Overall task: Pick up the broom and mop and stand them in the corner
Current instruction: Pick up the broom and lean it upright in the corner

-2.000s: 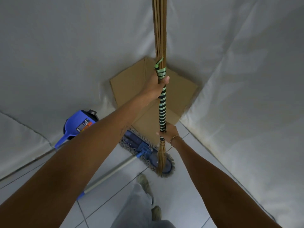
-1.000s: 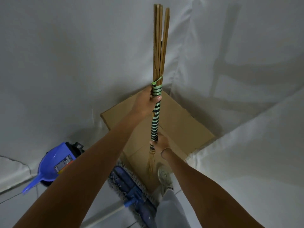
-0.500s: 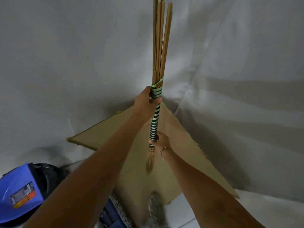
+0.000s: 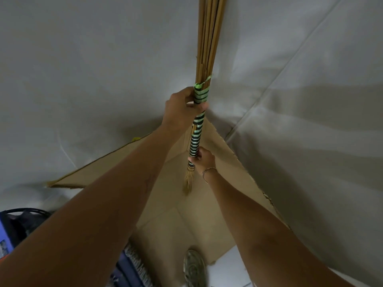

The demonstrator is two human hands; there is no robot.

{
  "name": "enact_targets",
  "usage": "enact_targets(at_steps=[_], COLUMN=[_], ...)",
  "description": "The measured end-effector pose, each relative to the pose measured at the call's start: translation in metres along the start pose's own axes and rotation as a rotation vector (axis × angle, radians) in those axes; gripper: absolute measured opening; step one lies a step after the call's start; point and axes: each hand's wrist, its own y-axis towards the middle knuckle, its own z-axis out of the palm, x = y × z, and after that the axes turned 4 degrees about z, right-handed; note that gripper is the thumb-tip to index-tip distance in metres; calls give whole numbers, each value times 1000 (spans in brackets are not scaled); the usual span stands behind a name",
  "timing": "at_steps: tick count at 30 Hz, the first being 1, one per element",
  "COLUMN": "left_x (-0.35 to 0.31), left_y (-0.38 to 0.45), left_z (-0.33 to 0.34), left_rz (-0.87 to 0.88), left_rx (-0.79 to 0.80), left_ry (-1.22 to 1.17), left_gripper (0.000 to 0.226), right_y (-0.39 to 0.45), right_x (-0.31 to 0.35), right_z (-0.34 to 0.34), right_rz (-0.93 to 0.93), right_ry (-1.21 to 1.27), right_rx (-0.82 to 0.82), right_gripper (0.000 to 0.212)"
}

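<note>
The broom (image 4: 196, 135) is a bundle of thin brown sticks bound with green-and-black striped tape, held upright in front of the corner. My left hand (image 4: 182, 110) grips it near the top of the taped part. My right hand (image 4: 202, 159), with a bracelet at the wrist, grips the lower end of the tape just above the short tuft. That tuft hangs over the cardboard (image 4: 172, 220); whether it touches is unclear. The mop's blue head with grey fringe (image 4: 132, 270) lies on the floor at the bottom edge, mostly hidden by my left arm.
White sheets cover both walls, which meet at a corner seam (image 4: 259, 100) behind the broom. Flattened cardboard lines the corner floor and lower walls. A blue dustpan (image 4: 8, 230) lies at the far left. My shoe (image 4: 193, 268) stands on the cardboard's near edge.
I have stepped closer to the corner with the broom upright in both hands. The mop and dustpan have slid toward the lower left edge of the view. My grips are unchanged.
</note>
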Motion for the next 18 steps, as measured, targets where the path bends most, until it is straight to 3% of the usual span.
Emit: enact_targets(at_steps=[9,14,18], left_x=[37,58,63], left_y=[37,49,51], left_z=[12,14,21], left_rz=[31,45,67], left_rx=[-14,-33,-11], left_ry=[-4,-18,12], left_gripper=[39,42,42], right_y=[67,84,89], right_x=[-2,-2,-5], right_z=[18,15,16], right_rz=[22,-42,-24], right_ry=[-87,-242,-215], right_rx=[-53,-19,-57], right_gripper=[22,31,29])
